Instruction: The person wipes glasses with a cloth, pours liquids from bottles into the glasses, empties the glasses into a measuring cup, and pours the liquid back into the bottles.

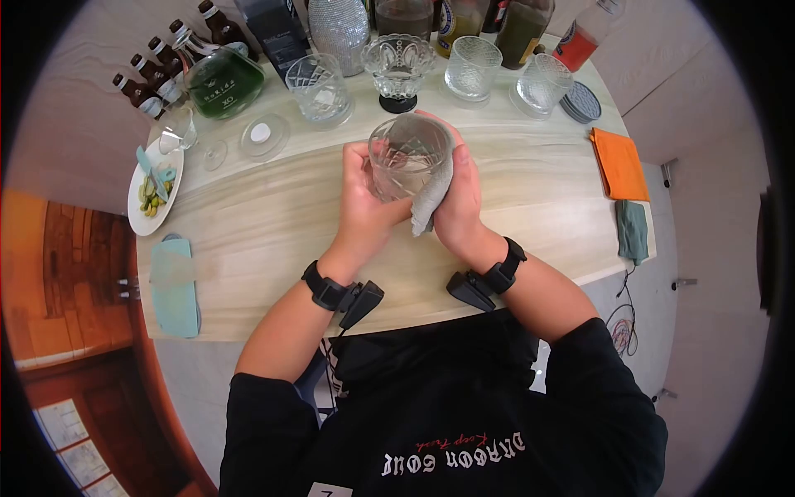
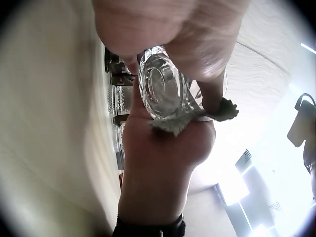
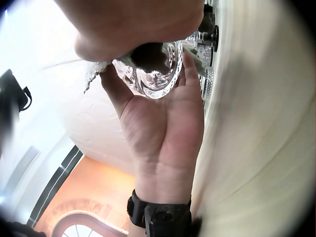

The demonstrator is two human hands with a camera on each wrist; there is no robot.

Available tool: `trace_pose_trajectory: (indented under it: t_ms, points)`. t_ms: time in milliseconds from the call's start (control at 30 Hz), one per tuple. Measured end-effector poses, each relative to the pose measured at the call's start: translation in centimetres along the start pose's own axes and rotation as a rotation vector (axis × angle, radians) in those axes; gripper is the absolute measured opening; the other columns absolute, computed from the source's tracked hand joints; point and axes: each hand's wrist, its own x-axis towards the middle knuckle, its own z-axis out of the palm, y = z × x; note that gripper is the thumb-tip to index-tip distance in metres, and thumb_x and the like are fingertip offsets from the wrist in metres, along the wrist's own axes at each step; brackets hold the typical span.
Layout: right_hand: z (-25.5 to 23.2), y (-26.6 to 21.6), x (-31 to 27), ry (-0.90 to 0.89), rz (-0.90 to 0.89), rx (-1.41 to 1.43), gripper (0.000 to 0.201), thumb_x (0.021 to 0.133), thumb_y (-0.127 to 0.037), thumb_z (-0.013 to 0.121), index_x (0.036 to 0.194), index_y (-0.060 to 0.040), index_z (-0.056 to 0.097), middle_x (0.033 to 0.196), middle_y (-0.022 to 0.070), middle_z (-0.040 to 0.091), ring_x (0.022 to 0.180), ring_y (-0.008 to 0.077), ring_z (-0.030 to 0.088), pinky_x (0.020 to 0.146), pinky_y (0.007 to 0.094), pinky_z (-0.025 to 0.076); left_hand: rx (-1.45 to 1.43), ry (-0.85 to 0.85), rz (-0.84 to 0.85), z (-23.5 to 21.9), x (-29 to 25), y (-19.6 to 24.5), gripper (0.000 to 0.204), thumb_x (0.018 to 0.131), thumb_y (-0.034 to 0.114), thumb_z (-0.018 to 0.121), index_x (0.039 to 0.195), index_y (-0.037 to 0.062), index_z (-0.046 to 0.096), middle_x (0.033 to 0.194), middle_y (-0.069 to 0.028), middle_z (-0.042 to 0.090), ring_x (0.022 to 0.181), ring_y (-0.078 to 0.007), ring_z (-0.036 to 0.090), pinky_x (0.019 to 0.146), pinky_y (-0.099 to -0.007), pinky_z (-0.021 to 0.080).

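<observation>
A clear cut-pattern glass [image 1: 396,170] is held between both hands above the middle of the table. The left hand [image 1: 368,199] grips its left side, with the thumb reaching across the front. A grey cloth [image 1: 431,199] lies over the glass's right side and hangs down; the right hand [image 1: 462,195] holds the cloth against the glass. In the left wrist view the thick base of the glass [image 2: 160,86] shows, with the cloth [image 2: 175,121] beside it. In the right wrist view the left hand [image 3: 165,123] cups the glass [image 3: 160,81].
Behind stand a footed glass bowl [image 1: 399,66], tumblers [image 1: 319,91] and several bottles [image 1: 222,81]. At left are a plate of garnish [image 1: 142,211] and a light blue cloth [image 1: 174,286]. An orange cloth [image 1: 621,164] and a dark green cloth [image 1: 632,230] lie at right.
</observation>
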Motion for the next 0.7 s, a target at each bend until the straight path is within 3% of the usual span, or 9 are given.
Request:
trace_pose_trajectory:
  t_ms: [67,167,300,367,400,467,500,567,700]
  points:
    - [-0.1,0.3,0.1,0.013,-0.037,0.119,0.052,0.109,-0.036,0.027,0.141,0.0026,0.041,0.13,0.0142,0.055,0.12,0.0202,0.053,0.106,0.0346,0.04,-0.064,0.024,0.012,-0.1,0.1,0.0,0.072,0.074,0.0,0.084,0.131,0.0048,0.039,0.128,-0.01,0.053,0.123,-0.0205,0.052,0.106,-0.0366,0.044]
    - [-0.4,0.5,0.2,0.024,-0.051,0.116,0.051,0.109,-0.034,0.028,0.141,0.0027,0.04,0.13,0.0144,0.055,0.12,0.0204,0.054,0.106,0.0346,0.041,-0.097,-0.005,-0.002,-0.3,0.3,0.5,0.077,0.074,0.008,0.088,0.135,0.0035,0.042,0.132,-0.0116,0.055,0.123,-0.0218,0.055,0.106,-0.037,0.045]
    - [-0.4,0.5,0.1,0.028,0.016,0.111,0.062,0.107,-0.046,0.025,0.144,0.0023,0.039,0.137,0.0164,0.052,0.126,0.0253,0.052,0.111,0.0388,0.037,-0.238,0.09,-0.067,0.0,0.0,0.4,0.081,0.075,0.025,0.089,0.136,0.0023,0.041,0.132,-0.0127,0.057,0.123,-0.0214,0.055,0.105,-0.036,0.045]
    - [-0.3,0.5,0.1,0.047,-0.044,0.047,0.061,0.107,-0.045,0.026,0.145,0.0018,0.037,0.138,0.0163,0.051,0.127,0.0255,0.051,0.111,0.039,0.038,-0.257,-0.015,-0.068,-0.4,0.1,0.0,0.077,0.085,0.036,0.08,0.139,0.0021,0.038,0.133,-0.0127,0.056,0.123,-0.02,0.055,0.105,-0.0351,0.044]
    - [-0.2,0.4,0.1,0.049,-0.045,0.048,0.061,0.107,-0.045,0.026,0.145,0.0018,0.037,0.138,0.0163,0.051,0.127,0.0255,0.051,0.111,0.039,0.038,-0.255,-0.017,-0.07,-0.2,0.1,0.0,0.077,0.085,0.036,0.08,0.139,0.0021,0.038,0.133,-0.0127,0.056,0.123,-0.02,0.055,0.105,-0.0351,0.044]
    - [0.1,0.2,0.0,0.054,-0.061,0.143,0.059,0.107,-0.044,0.034,0.145,0.0014,0.034,0.13,0.0147,0.053,0.117,0.022,0.056,0.104,0.0365,0.043,-0.185,0.024,-0.051,0.6,-0.3,0.2,0.071,0.094,0.049,0.065,0.139,0.0023,0.037,0.133,-0.0121,0.054,0.122,-0.0186,0.054,0.105,-0.0342,0.044]
    - [0.2,0.2,0.0,0.056,-0.063,0.145,0.059,0.107,-0.044,0.034,0.145,0.0014,0.034,0.13,0.0147,0.053,0.117,0.022,0.056,0.104,0.0365,0.043,-0.182,0.021,-0.052,0.9,-0.4,0.3,0.071,0.094,0.049,0.065,0.139,0.0023,0.037,0.133,-0.0121,0.054,0.122,-0.0186,0.054,0.105,-0.0342,0.044]
    - [0.3,0.4,-0.1,0.073,-0.111,0.119,0.061,0.106,-0.046,0.035,0.145,0.0012,0.032,0.13,0.0153,0.053,0.119,0.0226,0.055,0.105,0.0368,0.042,-0.097,0.048,-0.037,1.5,-0.6,0.7,0.066,0.1,0.054,0.051,0.138,0.0025,0.038,0.131,-0.0108,0.053,0.12,-0.0171,0.054,0.104,-0.0333,0.043]
    - [0.3,0.7,-0.4,0.094,-0.112,0.102,0.062,0.106,-0.047,0.036,0.145,0.0013,0.033,0.131,0.0152,0.053,0.12,0.022,0.053,0.105,0.0359,0.041,-0.057,0.048,-0.024,1.8,-0.6,1.0,0.068,0.1,0.059,0.044,0.137,0.0023,0.037,0.128,-0.0095,0.053,0.117,-0.0163,0.055,0.102,-0.0321,0.043]
